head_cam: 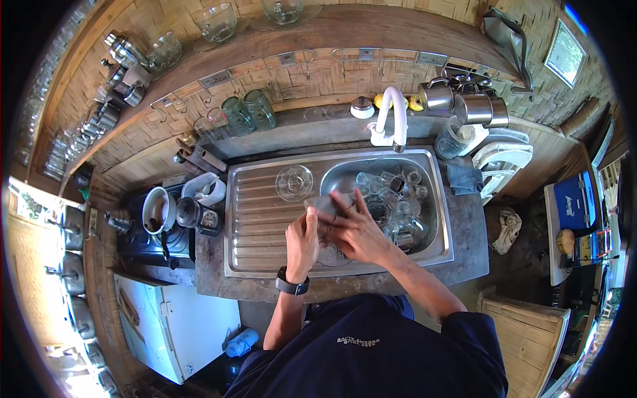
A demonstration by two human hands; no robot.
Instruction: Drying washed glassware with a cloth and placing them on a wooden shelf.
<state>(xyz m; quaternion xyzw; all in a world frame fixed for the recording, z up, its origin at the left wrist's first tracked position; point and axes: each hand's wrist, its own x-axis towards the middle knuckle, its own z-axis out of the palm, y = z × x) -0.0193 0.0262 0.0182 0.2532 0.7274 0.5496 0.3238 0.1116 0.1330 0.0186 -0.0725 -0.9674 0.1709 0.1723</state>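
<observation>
My left hand (302,241), with a dark band on its wrist, grips the edge of a flat grey object (326,203), its thumb on top. My right hand (359,231) lies across that object with fingers spread and blurred. Whether it also holds something cannot be made out, and the hands hide much of the object. Both hands are over the divide of a stainless steel sink (249,271). Several glasses and a metal cup lie in the basin (432,229). A clear glass dish (294,183) rests on the ribbed drainboard; another glass piece (334,255) shows below my hands.
A white gooseneck tap (390,117) rises behind the basin. Green glass mugs (249,112) stand on the back ledge. At left are a French press (194,214) and a saucepan (159,211) on a stove. Steel mugs (473,108) hang at right, above a grey cloth (464,179).
</observation>
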